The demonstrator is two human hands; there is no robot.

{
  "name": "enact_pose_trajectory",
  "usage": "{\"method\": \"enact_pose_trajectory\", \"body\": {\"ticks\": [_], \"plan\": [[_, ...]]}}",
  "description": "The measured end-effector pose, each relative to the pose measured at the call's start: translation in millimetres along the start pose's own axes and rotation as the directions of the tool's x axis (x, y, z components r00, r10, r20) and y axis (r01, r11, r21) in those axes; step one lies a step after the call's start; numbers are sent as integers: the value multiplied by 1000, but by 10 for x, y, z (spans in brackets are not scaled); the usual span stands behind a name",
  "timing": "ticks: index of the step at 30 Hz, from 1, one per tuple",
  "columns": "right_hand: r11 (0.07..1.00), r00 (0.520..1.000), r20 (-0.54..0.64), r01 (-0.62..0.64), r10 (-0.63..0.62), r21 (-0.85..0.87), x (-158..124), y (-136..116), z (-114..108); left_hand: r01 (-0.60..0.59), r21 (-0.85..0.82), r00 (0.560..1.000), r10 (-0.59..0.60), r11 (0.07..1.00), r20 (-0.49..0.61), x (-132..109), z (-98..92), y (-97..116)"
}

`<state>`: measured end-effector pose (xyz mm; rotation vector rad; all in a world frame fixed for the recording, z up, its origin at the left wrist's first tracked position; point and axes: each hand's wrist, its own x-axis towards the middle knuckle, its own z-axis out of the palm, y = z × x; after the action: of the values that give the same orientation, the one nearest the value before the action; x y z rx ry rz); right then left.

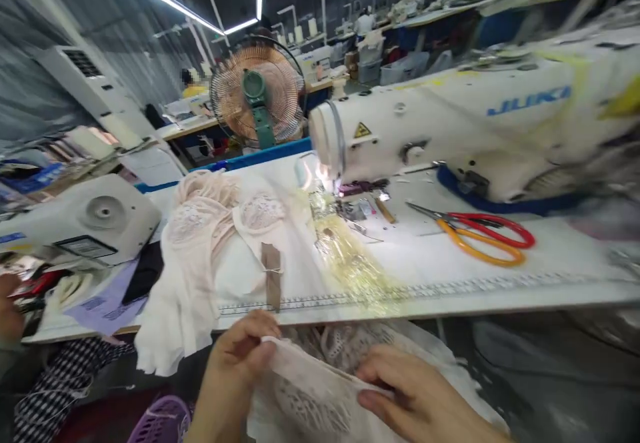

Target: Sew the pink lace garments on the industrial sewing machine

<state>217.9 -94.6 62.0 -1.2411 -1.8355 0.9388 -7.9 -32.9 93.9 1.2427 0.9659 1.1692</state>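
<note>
- The left hand (pixel 243 356) has its grip pinched on the upper edge of a pale lace garment (pixel 310 400), the cloth caught between thumb and fingers.
- The right hand (pixel 405 386) has its grip closed on the same edge farther right, thumb below and curled fingers above, so the edge runs between the two hands.
- The lace garment hangs just in front of the near edge of the white surface (pixel 560 256), at the bottom of the view.
- A printed ruler strip (pixel 450 288) runs along that edge.
- On the surface, left of the middle, lies a heap of pale garments (pixel 193 250), its lower end draping over the edge; a brown strip (pixel 273 273) lies just beside it.
- Crumpled yellowish film (pixel 347 250) stretches from under the head of the sewing machine (pixel 390 133) toward the ruler strip.
- Scissors (pixel 450 222) with red and orange handles lie right of the film.
- Beyond the surface stands a fan (pixel 255 86).
- At the far left edge, another person's hand (pixel 7 306) shows, blurred; its grip I cannot tell.
</note>
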Motion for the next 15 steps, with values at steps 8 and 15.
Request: {"method": "enact_pose_trajectory", "body": {"ticks": [8,15], "plan": [[980,986,13,164,-164,-110,37,-28,-66,55,87,992,-44,995,-122,31,-222,-58],[965,985,132,141,-114,-222,-100,130,-301,116,88,976,-97,989,-197,63,-317,-32]]}}
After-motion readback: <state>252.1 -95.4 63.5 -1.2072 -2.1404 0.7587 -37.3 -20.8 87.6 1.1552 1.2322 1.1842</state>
